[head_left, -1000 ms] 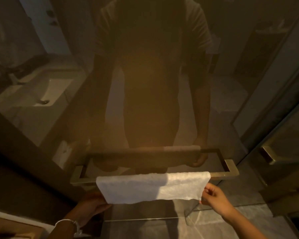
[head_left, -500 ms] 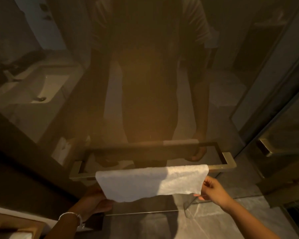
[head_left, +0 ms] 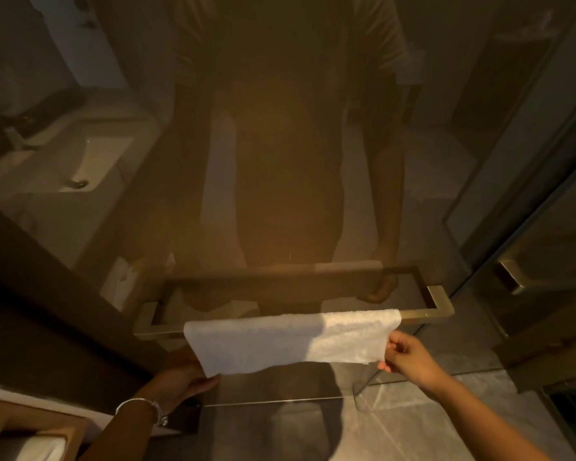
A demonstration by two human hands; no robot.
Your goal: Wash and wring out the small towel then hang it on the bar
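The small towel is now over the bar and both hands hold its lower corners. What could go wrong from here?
1. The towel sits toward the right end of the bar; if the right hand pulls sideways, it may slide toward that end.
2. The lower edge hangs uneven, lower by the left hand. How much cloth hangs behind the bar is hidden, so it could slip off on release.

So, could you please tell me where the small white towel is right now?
In the head view, the towel hangs low and central over the metal bar, with the left hand and right hand pinching its lower corners.
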